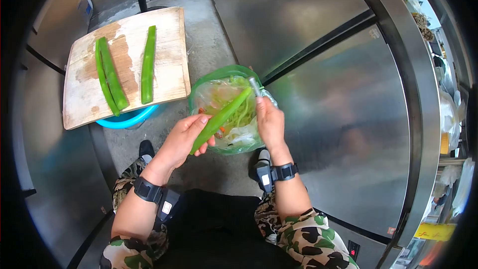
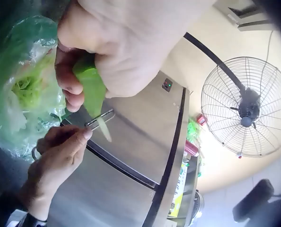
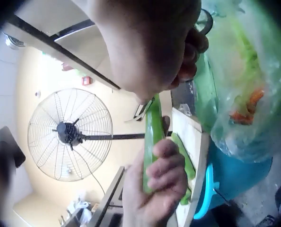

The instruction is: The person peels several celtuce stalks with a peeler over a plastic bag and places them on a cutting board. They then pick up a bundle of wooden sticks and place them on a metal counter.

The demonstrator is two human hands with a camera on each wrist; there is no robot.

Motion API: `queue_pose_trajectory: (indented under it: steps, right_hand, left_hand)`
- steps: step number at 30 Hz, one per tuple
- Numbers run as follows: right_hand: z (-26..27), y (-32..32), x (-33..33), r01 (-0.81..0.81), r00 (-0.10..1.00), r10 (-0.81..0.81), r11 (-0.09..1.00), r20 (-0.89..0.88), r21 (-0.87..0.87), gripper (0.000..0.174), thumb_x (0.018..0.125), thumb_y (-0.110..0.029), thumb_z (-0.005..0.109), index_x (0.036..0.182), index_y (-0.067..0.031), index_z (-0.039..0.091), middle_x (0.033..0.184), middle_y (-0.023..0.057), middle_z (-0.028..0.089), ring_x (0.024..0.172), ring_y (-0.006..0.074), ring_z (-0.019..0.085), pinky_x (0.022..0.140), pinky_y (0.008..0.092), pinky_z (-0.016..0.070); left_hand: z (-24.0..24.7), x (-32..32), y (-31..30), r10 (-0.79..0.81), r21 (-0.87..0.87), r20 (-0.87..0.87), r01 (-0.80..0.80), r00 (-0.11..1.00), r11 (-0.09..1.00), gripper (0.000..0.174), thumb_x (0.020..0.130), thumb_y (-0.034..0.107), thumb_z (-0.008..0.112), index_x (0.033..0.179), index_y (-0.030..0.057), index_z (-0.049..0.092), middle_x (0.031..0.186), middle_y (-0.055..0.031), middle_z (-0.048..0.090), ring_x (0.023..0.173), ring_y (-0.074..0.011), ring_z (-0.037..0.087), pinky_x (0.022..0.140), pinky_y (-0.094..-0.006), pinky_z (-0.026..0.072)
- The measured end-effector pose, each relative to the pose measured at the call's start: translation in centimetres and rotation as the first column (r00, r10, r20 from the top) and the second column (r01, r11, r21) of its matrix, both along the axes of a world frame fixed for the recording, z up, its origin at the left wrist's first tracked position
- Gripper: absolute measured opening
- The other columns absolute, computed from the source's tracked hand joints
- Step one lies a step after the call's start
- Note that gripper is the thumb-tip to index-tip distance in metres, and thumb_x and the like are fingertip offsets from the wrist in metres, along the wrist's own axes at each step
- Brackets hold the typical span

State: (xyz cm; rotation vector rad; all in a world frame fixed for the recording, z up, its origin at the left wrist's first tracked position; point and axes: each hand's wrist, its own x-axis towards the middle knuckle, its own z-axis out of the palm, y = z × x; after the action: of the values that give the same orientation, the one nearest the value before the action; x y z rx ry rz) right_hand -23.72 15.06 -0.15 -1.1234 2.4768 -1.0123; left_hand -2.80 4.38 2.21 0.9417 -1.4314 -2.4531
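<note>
Grips a long green stem [image 1: 224, 116] with the left hand [image 1: 186, 137], fingers curled round the near end, closed down to its thickness. Looks light and firm, probably crisp enough to snap if bent hard, and likely slick where wet or bare. Better to hold low and firmly, without squeezing, fingers clear of the far end. Holds a metal peeler [image 1: 255, 86] in the right hand [image 1: 271, 122], fingers closed round the handle, with a pale strip [image 2: 104, 130] hanging near the blade. Cannot confirm contact between blade and stem.

Just below the grip, see a green plastic bag [image 1: 240, 148], open at the top, with pale green peelings [image 1: 244, 114] and orange pieces [image 3: 255, 98] inside. To the left and ahead, find a wooden board [image 1: 172, 69] bearing more green stems [image 1: 148, 65], with a blue basin [image 1: 130, 120] partly hidden underneath, contents not visible.
</note>
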Motion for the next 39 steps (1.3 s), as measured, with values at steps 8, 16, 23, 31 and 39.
queue_pose_trajectory:
  steps: [8,16,23,31,39]
  right_hand:
    - [2.3,1.0,4.3,-0.281,0.951,0.283,0.959,0.124,-0.031,0.031,0.098,-0.032,0.049,0.084,-0.0052,0.053,0.063,0.0183,0.056,0.059,0.0385,0.057,0.053,0.0433,0.0437]
    - [1.8,0.7,2.4,-0.185,0.980,0.194,0.973,-0.051,0.138,0.032,0.097,-0.035,0.048,0.085,-0.0066,0.055,0.067,0.0201,0.059,0.065,0.0431,0.058,0.056,0.0487,0.0453]
    - [0.6,0.8,-0.2,0.027,0.988,-0.024,0.999,0.151,-0.020,0.035,0.100,-0.035,0.045,0.082,-0.0056,0.054,0.068,0.0196,0.058,0.064,0.0413,0.059,0.053,0.0464,0.0432]
    - [2.0,1.0,5.0,-0.423,0.897,0.424,0.905,0.121,-0.038,0.027,0.096,-0.031,0.052,0.087,-0.0063,0.054,0.069,0.0194,0.059,0.066,0.0414,0.060,0.055,0.0468,0.0455]
    - [0.5,0.6,-0.8,0.026,1.000,-0.026,1.000,0.009,0.005,0.033,0.099,-0.034,0.047,0.084,-0.0059,0.056,0.066,0.0203,0.058,0.063,0.0414,0.059,0.053,0.0470,0.0439]
  left_hand:
    - [-1.0,-0.1,-0.1,0.185,0.188,-0.067,-0.170,0.980,0.967,0.039,0.101,0.033,0.043,0.123,0.0015,0.052,0.087,-0.0075,0.061,0.054,-0.0101,0.052,0.045,-0.0198,0.0386]
    - [-0.9,-0.7,0.2,0.057,-0.207,0.046,-0.046,0.997,0.977,0.036,0.100,0.026,0.047,0.126,0.0015,0.054,0.080,-0.0050,0.061,0.057,-0.0094,0.056,0.048,-0.0220,0.0451]
    - [-0.8,-0.9,0.5,0.165,0.107,-0.074,-0.157,0.983,0.982,0.040,0.101,0.029,0.044,0.131,0.0028,0.049,0.086,-0.0069,0.061,0.060,-0.0113,0.056,0.050,-0.0215,0.0447]
    - [-1.1,-0.8,0.0,0.183,0.203,-0.075,-0.165,0.980,0.965,0.041,0.101,0.032,0.044,0.129,0.0038,0.050,0.079,-0.0072,0.059,0.056,-0.0103,0.053,0.046,-0.0201,0.0398]
    - [0.2,-0.4,0.2,0.012,0.112,0.005,-0.013,1.000,0.994,0.040,0.100,0.033,0.045,0.126,0.0026,0.051,0.077,-0.0080,0.060,0.052,-0.0099,0.051,0.043,-0.0198,0.0375]
